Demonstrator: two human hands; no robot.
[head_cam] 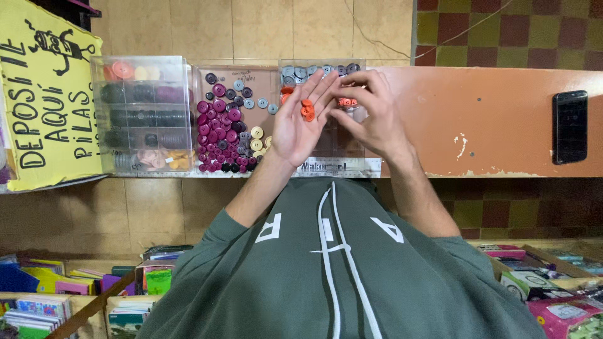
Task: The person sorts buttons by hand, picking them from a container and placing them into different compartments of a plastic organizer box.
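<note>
My left hand [295, 125] is held palm up with a small heap of orange buttons [307, 110] lying in it, fingers stretched out. Just to its right, my right hand [370, 110] pinches a few more orange buttons [345, 102] between fingertips and thumb. Both hands hover over a clear compartment box [352, 150] holding grey buttons [295, 72] at its top. Beside it on the left, another open tray [270, 81] holds magenta, purple, blue-grey and cream buttons [220, 129].
A clear box of stacked pink, black and purple buttons [141, 113] stands at the left, beside a yellow hand-lettered sign [50, 94]. A black phone [570, 125] lies on the orange counter [490, 119]. Shelves of notebooks [75, 295] and packets [553, 289] sit below.
</note>
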